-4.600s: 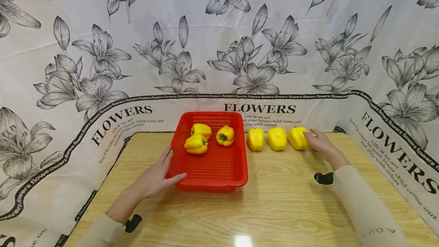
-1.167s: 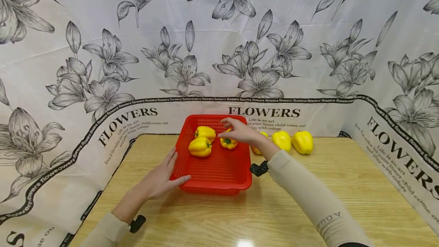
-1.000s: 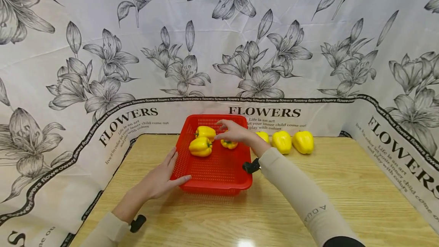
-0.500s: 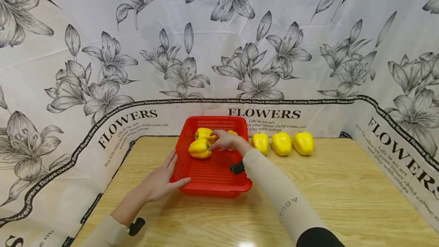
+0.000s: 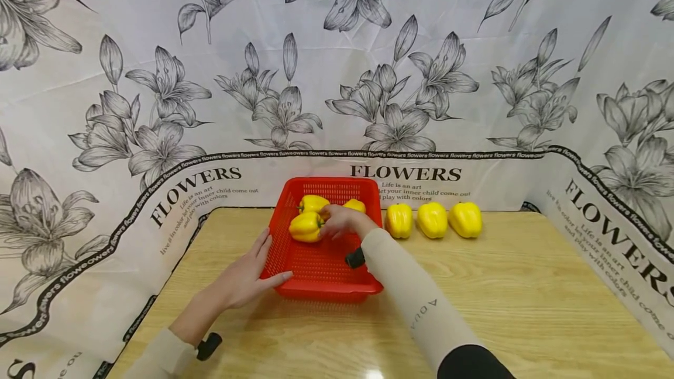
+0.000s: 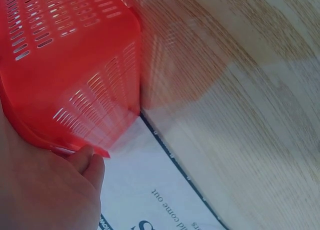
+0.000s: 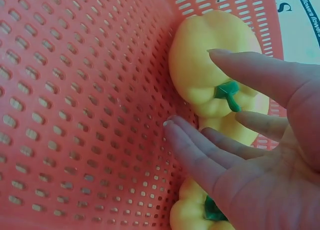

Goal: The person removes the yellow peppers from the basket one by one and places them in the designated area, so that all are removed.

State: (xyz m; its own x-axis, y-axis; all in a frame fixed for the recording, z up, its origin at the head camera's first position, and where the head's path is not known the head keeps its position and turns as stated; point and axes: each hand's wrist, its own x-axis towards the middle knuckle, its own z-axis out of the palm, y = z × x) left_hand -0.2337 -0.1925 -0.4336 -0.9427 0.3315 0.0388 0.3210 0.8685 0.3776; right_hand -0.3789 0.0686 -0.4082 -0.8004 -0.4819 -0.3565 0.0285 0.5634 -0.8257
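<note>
A red perforated plastic basket (image 5: 326, 288) stands on the table with three yellow bell peppers inside. My left hand (image 5: 239, 279) rests at its left side, fingers along the left rim and thumb over the near corner; in the left wrist view, fingertips (image 6: 94, 162) touch the rim from outside. My right hand (image 5: 339, 219) reaches into the basket, fingers spread beside the front-left bell pepper (image 5: 305, 227). In the right wrist view, the thumb overlaps this pepper (image 7: 212, 50) near its green stem. Behind it lies another pepper (image 5: 314, 202); the right-hand pepper (image 5: 355, 205) is partly hidden by my hand.
Three more yellow bell peppers stand in a row right of the basket: a near one (image 5: 399, 220), a middle one (image 5: 432, 220) and a far one (image 5: 466, 219). A floral curtain (image 5: 421, 104) encloses the wooden table (image 5: 500, 297) at the back and sides.
My right hand has left the rightmost pepper in the row, swung left over the basket and lowered inside beside the front-left pepper. My left hand has stayed at the rim.
</note>
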